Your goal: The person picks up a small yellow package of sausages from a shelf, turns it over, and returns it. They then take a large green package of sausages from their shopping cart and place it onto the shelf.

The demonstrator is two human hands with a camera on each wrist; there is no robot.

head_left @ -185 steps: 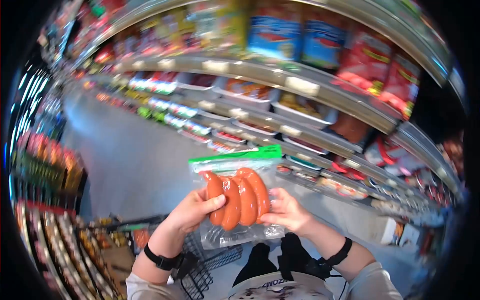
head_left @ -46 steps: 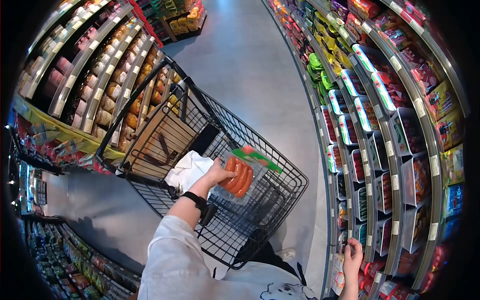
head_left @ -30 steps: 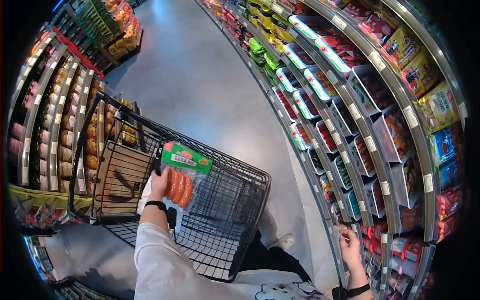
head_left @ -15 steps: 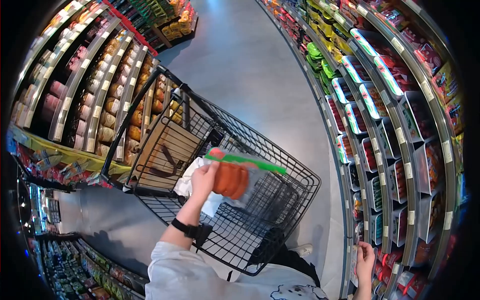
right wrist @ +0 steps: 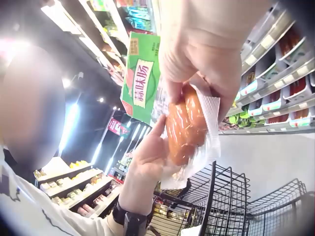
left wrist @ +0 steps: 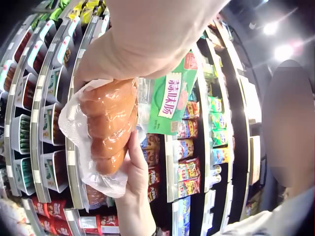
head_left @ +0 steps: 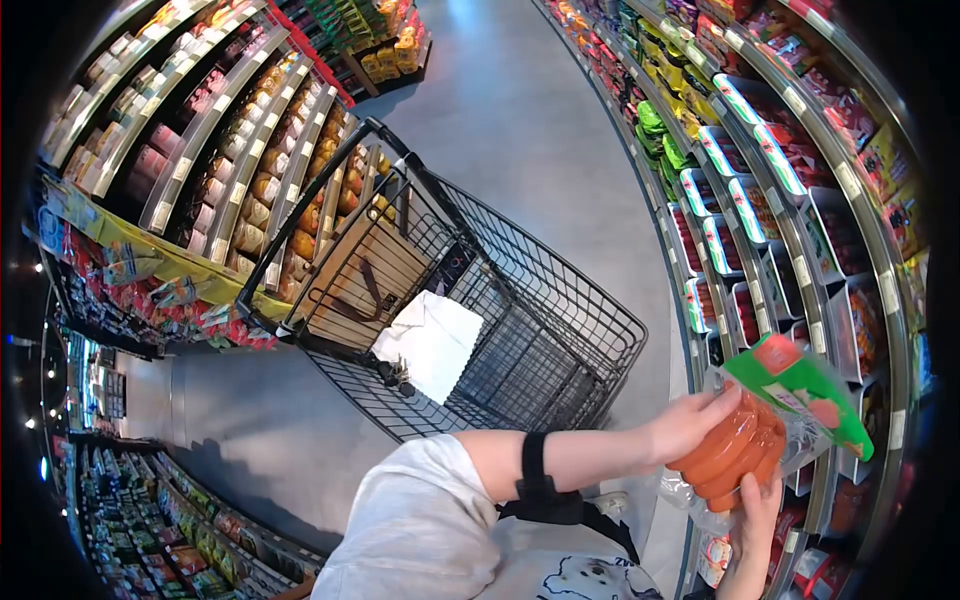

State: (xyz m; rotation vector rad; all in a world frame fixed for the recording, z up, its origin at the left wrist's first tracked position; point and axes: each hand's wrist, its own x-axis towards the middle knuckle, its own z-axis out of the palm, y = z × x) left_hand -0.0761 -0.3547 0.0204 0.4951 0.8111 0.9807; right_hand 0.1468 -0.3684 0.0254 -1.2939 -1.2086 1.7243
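Observation:
A clear plastic pack of sausages (head_left: 735, 450) with a green header card is held in front of the right-hand shelves. My left hand (head_left: 690, 428) reaches across my body and grips its near side, thumb over the sausages. From below, my right hand (head_left: 757, 508) grips the lower edge with its thumb on the front. In the left wrist view the sausages (left wrist: 109, 125) lie side by side, the left hand (left wrist: 128, 54) above and the right hand (left wrist: 136, 169) below. The right wrist view shows the right hand (right wrist: 202, 61) over the pack's edge.
A black wire shopping cart (head_left: 560, 290) stands ahead to the left, with a white cloth-like item (head_left: 435, 340) and a brown board-like panel (head_left: 355, 280) in it. Stocked shelves (head_left: 790, 240) line the right side, more shelves (head_left: 215, 190) the left. Grey floor (head_left: 510, 150) runs between.
My left hand has carried the sausage pack from over the cart to the right, near the shelves. My right hand, earlier holding nothing beside the shelves, now grips the pack too.

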